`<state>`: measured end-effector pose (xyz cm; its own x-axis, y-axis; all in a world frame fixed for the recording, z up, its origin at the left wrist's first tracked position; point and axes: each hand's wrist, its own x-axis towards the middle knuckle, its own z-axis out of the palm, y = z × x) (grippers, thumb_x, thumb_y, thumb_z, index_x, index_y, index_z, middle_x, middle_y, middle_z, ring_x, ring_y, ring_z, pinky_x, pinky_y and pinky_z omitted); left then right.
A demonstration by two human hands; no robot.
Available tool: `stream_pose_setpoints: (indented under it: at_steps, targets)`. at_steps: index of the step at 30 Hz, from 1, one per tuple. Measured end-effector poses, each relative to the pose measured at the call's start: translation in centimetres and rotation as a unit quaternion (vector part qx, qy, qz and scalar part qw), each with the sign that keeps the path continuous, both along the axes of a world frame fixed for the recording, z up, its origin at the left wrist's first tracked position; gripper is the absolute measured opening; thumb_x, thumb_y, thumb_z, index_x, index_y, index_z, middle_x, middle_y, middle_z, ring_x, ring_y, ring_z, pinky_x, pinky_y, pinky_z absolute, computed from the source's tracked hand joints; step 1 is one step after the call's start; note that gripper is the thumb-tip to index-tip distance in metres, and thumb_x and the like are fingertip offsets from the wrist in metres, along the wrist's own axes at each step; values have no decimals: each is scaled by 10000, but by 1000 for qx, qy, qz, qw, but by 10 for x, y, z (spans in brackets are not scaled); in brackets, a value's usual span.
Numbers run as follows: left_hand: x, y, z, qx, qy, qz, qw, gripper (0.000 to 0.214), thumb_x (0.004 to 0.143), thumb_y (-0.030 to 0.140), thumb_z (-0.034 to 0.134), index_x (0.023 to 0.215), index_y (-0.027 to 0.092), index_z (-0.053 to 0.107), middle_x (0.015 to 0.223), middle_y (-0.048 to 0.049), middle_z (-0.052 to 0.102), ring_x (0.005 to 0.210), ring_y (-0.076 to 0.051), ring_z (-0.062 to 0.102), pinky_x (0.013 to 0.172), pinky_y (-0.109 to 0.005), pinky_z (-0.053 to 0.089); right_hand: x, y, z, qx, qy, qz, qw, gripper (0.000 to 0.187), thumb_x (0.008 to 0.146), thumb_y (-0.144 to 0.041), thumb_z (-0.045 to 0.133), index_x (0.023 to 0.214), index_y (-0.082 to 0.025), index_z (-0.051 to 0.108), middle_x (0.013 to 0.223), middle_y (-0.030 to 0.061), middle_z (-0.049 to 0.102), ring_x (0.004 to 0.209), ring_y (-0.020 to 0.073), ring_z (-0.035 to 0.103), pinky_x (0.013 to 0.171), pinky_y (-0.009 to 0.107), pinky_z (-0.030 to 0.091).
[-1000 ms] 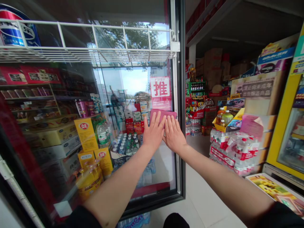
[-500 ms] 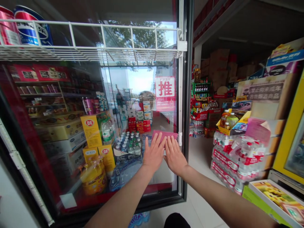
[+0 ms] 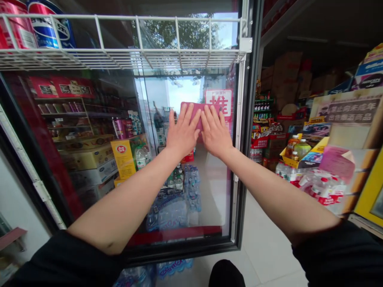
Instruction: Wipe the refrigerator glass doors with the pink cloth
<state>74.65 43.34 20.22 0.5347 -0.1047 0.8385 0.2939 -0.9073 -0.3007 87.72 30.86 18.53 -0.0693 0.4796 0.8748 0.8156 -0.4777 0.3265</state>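
Note:
A pink cloth [image 3: 196,106] lies flat against the glass door [image 3: 213,183] of a drinks cooler, on the side with the wire rack. Both palms press it to the glass. My left hand [image 3: 182,135] has its fingers stretched out and spread over the cloth's left part. My right hand [image 3: 216,135] lies flat on the right part, fingers also extended, close beside the left. The hands cover most of the cloth. Just right of it is a red-and-white push sign [image 3: 226,101], partly behind my right fingers.
A white wire rack [image 3: 176,50] crosses the door above my hands and holds cans [image 3: 49,26] at its left. The black door frame [image 3: 243,199] borders the glass. Right of it stand bottle packs [image 3: 323,187] and cartons [image 3: 341,135]. Packed water [image 3: 175,267] sits on the floor below.
Both hands have slid the pink cloth upward on the glass, from beneath the push sign to beside it. The camera view has shifted a little, and the dark sleeves now show.

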Motion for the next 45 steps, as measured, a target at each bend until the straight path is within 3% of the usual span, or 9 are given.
stream_pose_setpoints:
  at_steps: [3, 7, 20, 24, 30, 33, 35, 37, 45]
  targets:
    - [-3, 7, 7, 8, 4, -1, 1000, 753, 1076, 383, 452, 1764, 223, 194, 1867, -100, 73, 1733, -334, 10, 1361, -652, -84, 0, 3, 10, 5, -18, -9, 1000, 846, 1091, -331, 424, 1759, -78, -31, 1861, 169, 77, 1729, 374, 42, 1385, 691, 71]
    - [-1, 10, -13, -2, 7, 10, 1000, 731, 1090, 394, 440, 1763, 241, 199, 1867, -98, 73, 1735, -308, 12, 1359, -650, -86, 5, 4, -8, -12, -9, -16, 1000, 837, 1104, -380, 410, 1759, -71, -10, 1862, 172, 65, 1731, 360, 28, 1391, 658, 76]
    - [-11, 15, -120, -72, 68, 35, 994, 717, 1094, 405, 470, 1757, 285, 226, 1849, -93, 78, 1732, -313, 39, 1360, -707, -11, 1, 12, -124, -66, 43, 2, 997, 788, 1102, -401, 471, 1759, -100, 157, 1841, 192, 140, 1729, 373, 55, 1374, 694, 124]
    - [-17, 12, -153, -102, 88, 50, 990, 700, 1089, 401, 483, 1746, 305, 263, 1838, -93, 130, 1726, -330, 103, 1363, -715, 42, -4, 11, -156, -91, 63, 9, 994, 766, 1094, -395, 502, 1748, -104, 226, 1820, 215, 208, 1717, 393, 141, 1358, 731, 143]
    - [-39, 8, -228, -148, 124, 80, 978, 621, 1091, 417, 466, 1699, 311, 396, 1793, -110, 283, 1686, -367, 266, 1341, -732, 215, -26, 6, -224, -168, 69, 19, 983, 721, 1064, -373, 571, 1704, -107, 373, 1755, 233, 371, 1668, 407, 314, 1329, 716, 292]
    - [-52, 12, -246, -147, 144, 83, 975, 606, 1095, 432, 456, 1688, 314, 416, 1784, -108, 307, 1672, -361, 308, 1336, -719, 253, -39, 5, -239, -194, 72, 17, 978, 736, 1047, -405, 613, 1684, -97, 413, 1738, 241, 402, 1649, 419, 354, 1309, 698, 351]
    - [-58, 18, -238, -132, 143, 80, 978, 617, 1099, 434, 447, 1700, 306, 389, 1794, -106, 277, 1681, -356, 283, 1341, -720, 233, -45, 9, -229, -192, 68, 16, 979, 765, 1043, -429, 624, 1694, -99, 392, 1750, 237, 379, 1656, 416, 337, 1317, 699, 334]
    - [-60, 26, -215, -115, 128, 80, 982, 633, 1103, 421, 434, 1716, 289, 350, 1808, -108, 228, 1699, -351, 227, 1347, -726, 191, -46, 17, -205, -182, 60, 19, 981, 808, 1044, -446, 622, 1716, -100, 336, 1777, 228, 323, 1679, 407, 285, 1336, 708, 281]
    - [-64, 60, -72, -44, 35, 80, 995, 721, 1089, 407, 457, 1753, 224, 241, 1851, -115, 78, 1732, -323, 56, 1363, -689, 15, -49, 60, -58, -101, -1, 25, 995, 890, 1077, -515, 527, 1744, -41, 178, 1839, 213, 128, 1727, 387, 62, 1384, 689, 39]
